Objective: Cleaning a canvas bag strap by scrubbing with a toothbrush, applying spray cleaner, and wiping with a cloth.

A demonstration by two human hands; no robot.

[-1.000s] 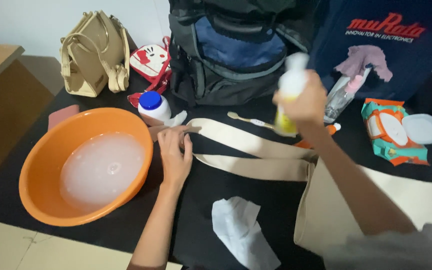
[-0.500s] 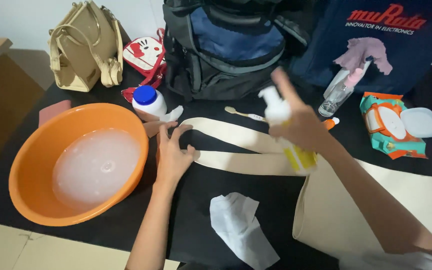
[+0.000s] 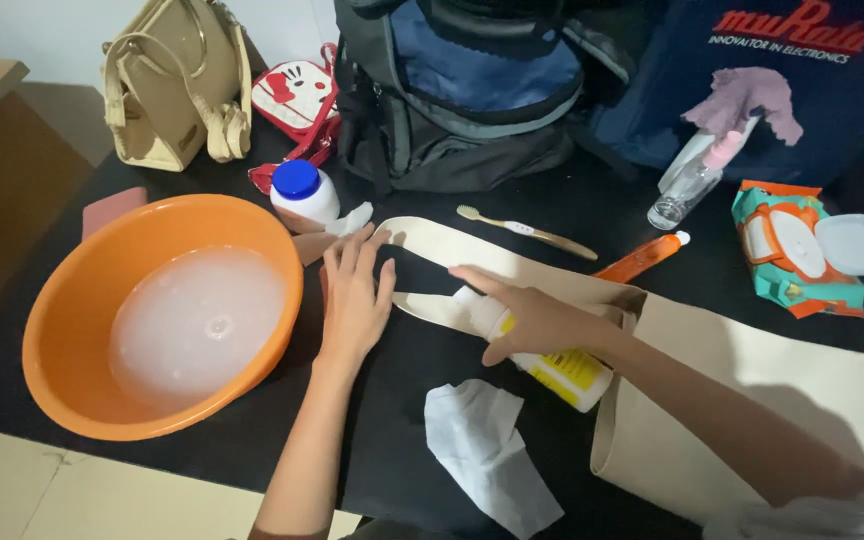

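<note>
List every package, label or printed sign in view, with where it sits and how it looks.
Wipes pack: right, teal and orange, white lid flipped open.
Bottle label: yellow, on white bottle in right hand.
Navy bag: top right, red and white print.
Jar: beside orange basin, white, blue cap.

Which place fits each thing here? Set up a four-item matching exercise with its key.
Things:
1. spray bottle with yellow label
2. toothbrush
3. white wipe
4. orange basin

Places:
A. crumpled on the black table, between the two forearms
B. left of the left hand, holding cloudy water
C. in the right hand, lying over the cream tote bag strap
D. in front of the dark backpack, beyond the strap

Pairs: 1-C, 2-D, 3-A, 4-B
</note>
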